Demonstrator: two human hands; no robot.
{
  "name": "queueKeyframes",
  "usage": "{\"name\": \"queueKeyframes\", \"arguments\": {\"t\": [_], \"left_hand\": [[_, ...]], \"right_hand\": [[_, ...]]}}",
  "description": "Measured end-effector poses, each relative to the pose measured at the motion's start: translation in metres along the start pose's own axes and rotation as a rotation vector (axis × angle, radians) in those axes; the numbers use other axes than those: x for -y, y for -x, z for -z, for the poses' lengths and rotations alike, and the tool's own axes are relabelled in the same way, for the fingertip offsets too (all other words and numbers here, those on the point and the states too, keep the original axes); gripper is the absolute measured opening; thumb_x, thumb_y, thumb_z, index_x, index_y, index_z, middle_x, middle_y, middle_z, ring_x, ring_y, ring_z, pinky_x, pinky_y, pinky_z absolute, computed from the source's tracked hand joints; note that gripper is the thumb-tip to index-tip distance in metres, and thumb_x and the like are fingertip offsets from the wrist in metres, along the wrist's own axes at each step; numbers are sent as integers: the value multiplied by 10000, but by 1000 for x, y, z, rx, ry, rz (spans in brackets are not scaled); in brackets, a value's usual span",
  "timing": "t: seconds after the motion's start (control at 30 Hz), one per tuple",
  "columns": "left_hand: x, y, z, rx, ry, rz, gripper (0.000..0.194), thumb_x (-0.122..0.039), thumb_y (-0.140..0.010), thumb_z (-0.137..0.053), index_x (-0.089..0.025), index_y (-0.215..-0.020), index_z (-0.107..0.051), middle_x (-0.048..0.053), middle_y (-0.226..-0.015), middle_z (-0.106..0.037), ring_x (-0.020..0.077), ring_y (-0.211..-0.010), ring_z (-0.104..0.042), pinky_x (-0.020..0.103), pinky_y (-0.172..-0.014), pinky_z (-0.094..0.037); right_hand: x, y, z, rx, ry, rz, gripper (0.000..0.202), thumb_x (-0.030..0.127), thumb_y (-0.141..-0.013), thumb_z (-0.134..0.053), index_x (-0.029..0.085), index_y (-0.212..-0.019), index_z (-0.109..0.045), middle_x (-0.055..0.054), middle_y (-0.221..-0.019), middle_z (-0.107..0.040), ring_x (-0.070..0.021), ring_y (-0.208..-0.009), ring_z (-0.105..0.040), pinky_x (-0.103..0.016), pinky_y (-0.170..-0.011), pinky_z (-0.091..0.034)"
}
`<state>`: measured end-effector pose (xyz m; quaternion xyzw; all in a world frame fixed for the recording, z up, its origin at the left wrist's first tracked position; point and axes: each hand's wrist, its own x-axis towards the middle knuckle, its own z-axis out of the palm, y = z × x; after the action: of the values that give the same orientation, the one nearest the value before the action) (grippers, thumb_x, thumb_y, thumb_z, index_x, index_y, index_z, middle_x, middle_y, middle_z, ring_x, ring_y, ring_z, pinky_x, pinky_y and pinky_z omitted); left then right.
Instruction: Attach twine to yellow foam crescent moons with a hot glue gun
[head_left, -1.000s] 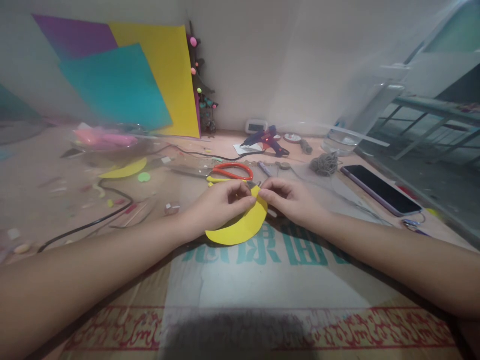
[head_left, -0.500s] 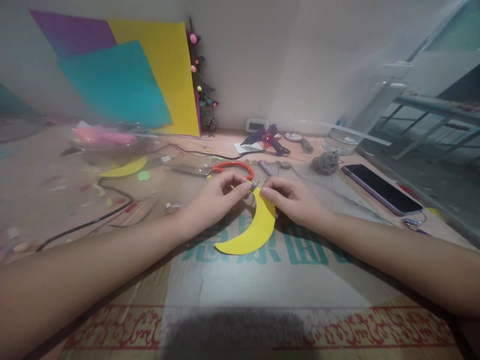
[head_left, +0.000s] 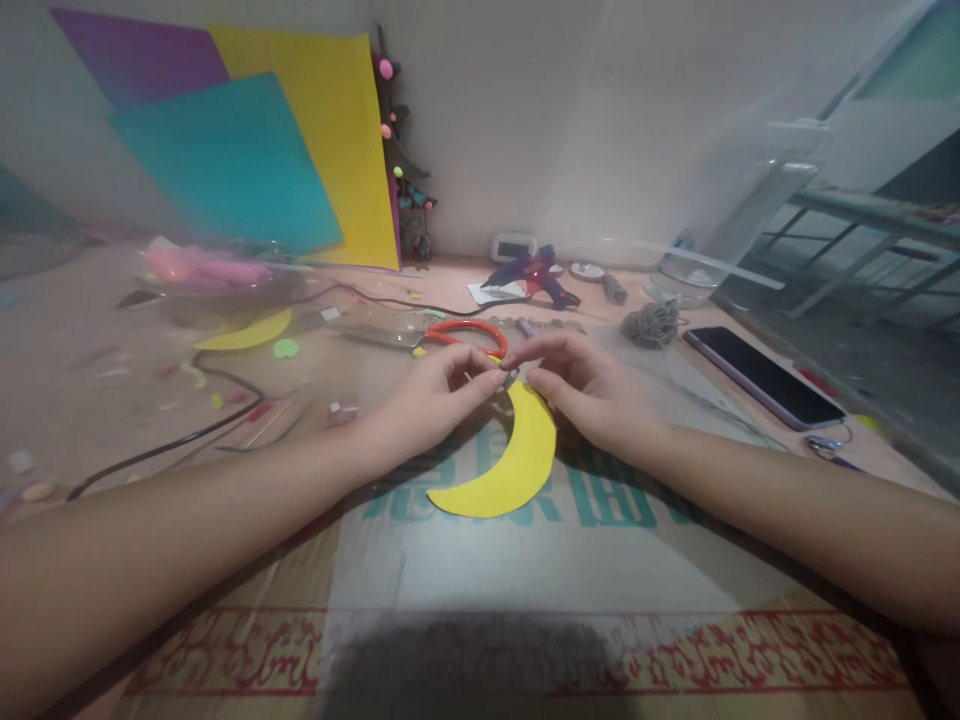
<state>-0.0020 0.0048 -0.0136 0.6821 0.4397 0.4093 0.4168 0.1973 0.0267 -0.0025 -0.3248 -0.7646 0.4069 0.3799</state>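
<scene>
A yellow paper crescent [head_left: 517, 460] is held above the cardboard, its lower tip pointing left. My left hand [head_left: 439, 395] is closed in a pinch at its upper tip, where a small grey strand [head_left: 512, 378] shows, perhaps yarn. My right hand [head_left: 589, 385] bends round the crescent's upper right edge, the thumb against it and the index finger reaching over to my left fingertips. My fingers partly hide the upper tip. Just behind my left hand lie scissors with red-orange handles [head_left: 504, 345].
A hot glue gun [head_left: 536, 275] with a lit red light stands at the back, its black cord running left. Around are a ball of grey yarn [head_left: 651, 325], a phone [head_left: 765, 375], another yellow crescent [head_left: 247, 330] and coloured sheets [head_left: 232, 170] against the wall.
My right index finger has lifted away from its thumb and stretched left toward my left fingertips. The crescent has shifted slightly down and right. My left hand stays at the upper tip.
</scene>
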Motion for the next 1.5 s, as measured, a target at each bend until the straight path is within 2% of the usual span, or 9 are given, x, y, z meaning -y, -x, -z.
{"name": "queueKeyframes", "arguments": {"t": [0.17, 0.37, 0.57, 0.93, 1.1, 1.17, 1.27, 1.37, 1.5], "left_hand": [[1, 0, 0, 42, 2, -3, 259, -414, -907, -560, -159, -904, -608, 1, -737, -653, 87, -557, -534, 216, -554, -427], [3, 0, 0, 74, 23, 2, 282, -435, -901, -562, -157, -894, -609, 12, -739, -667, 95, -561, -551, 223, -560, -448], [3, 0, -1, 98, 42, 2, 281, -434, -906, -557, -158, -882, -604, 23, -758, -673, 92, -569, -551, 211, -549, -446], [3, -1, 0, 117, 82, 7, 275, -426, -900, -577, -153, -871, -600, 9, -751, -641, 76, -562, -532, 191, -523, -428], [3, -2, -1, 71, 80, 18, 252, -406, -901, -577, -156, -866, -582, 9, -750, -656, 72, -540, -520, 192, -521, -427], [3, -2, -1, 40, 74, 23, 258, -413, -895, -582, -158, -855, -574, 5, -735, -652, 73, -527, -512, 195, -515, -420], [4, -2, -1, -5, 61, 7, 272, -429, -893, -582, -162, -842, -567, 0, -710, -639, 78, -517, -507, 199, -511, -411], [4, -2, -1, -25, 46, -8, 264, -423, -899, -576, -163, -849, -572, -10, -688, -617, 81, -523, -509, 204, -522, -412], [2, -1, 0, -29, 23, -14, 256, -417, -905, -569, -166, -855, -574, -24, -667, -584, 77, -523, -498, 203, -525, -410]], "right_hand": [[-3, -2, -2, 21, -13, -19, 121, 230, -895, -574, 210, -1014, -581, -46, -977, -682, -160, -854, -646, -318, -746, -540], [-2, -4, -1, 13, 18, -44, 109, 255, -875, -601, 203, -971, -607, -30, -894, -687, -150, -778, -642, -300, -697, -535], [-1, -4, 0, -33, 123, -135, 144, 308, -880, -589, 187, -941, -636, -29, -833, -681, -135, -660, -598, -273, -577, -489], [-5, -6, 0, 0, 136, -101, 135, 291, -883, -582, 180, -934, -640, -32, -853, -692, -145, -723, -621, -281, -641, -499], [-7, -6, 0, -33, 43, -25, 221, 258, -900, -561, 219, -1116, -534, -56, -1099, -637, -117, -713, -600, -261, -598, -506], [-7, -5, 0, -78, -19, 0, 225, 261, -905, -557, 237, -1116, -484, -50, -1143, -593, -90, -649, -569, -244, -553, -493], [-3, -4, 1, -108, -73, -45, 161, 315, -914, -552, 234, -1021, -463, -11, -967, -578, -76, -566, -512, -228, -494, -451], [1, -3, 2, -46, -34, -90, 184, 387, -918, -540, 210, -883, -507, 25, -729, -524, -93, -555, -476, -228, -498, -415], [3, -3, 3, 58, 105, -114, 287, 432, -901, -539, 186, -755, -564, 14, -648, -514, -109, -567, -458, -241, -501, -363]]}}
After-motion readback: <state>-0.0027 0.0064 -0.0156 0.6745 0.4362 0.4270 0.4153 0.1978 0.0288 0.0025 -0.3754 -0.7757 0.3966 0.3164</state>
